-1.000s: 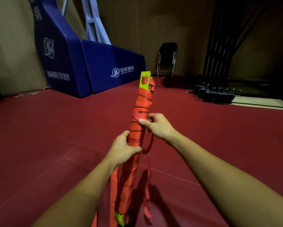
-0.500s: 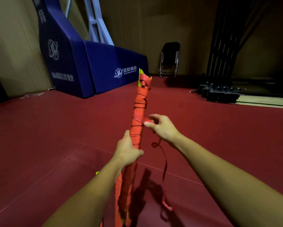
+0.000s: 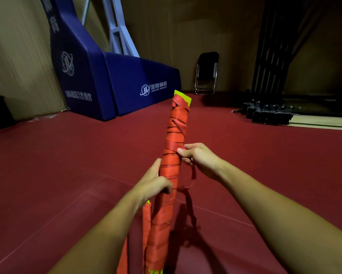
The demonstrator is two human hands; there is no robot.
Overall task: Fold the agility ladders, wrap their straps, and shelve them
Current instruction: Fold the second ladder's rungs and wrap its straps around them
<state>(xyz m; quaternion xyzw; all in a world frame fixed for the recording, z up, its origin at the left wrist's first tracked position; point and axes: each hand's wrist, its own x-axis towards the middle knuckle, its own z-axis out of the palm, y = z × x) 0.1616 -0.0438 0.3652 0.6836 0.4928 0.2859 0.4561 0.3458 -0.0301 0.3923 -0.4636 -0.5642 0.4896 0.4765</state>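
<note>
Ladder: the folded agility ladder (image 3: 176,125) stands nearly upright in the centre of the frame. Its yellow-green rung ends (image 3: 183,96) show at the top, and its lower end runs out of the bottom edge.
Left hand: the left hand (image 3: 154,184) grips the bundle from the left, just below centre, fingers curled round it.
Right hand: the right hand (image 3: 199,157) pinches the orange strap (image 3: 191,175) against the bundle's right edge, slightly higher up.
Done: folding looks finished. Strap turns already cover the bundle from near the top down to the hands, and more bands show below them.
Left: a short loose tail hangs right of the bundle and needs winding and securing. Another orange length (image 3: 146,218) dangles lower left, and I cannot tell whether it is part of the same ladder. Shelving is not yet started, and no shelf is in view.
Change: half a second ago the bundle showed its narrow edge; now its broad face is turned to the camera. The hanging strap loop, long then, is now shorter and closer in. Both hands hold about the same places.
Surroundings: red floor (image 3: 67,175), blue padded hoop base (image 3: 106,82) upper left, folding chair (image 3: 206,74) beyond.
</note>
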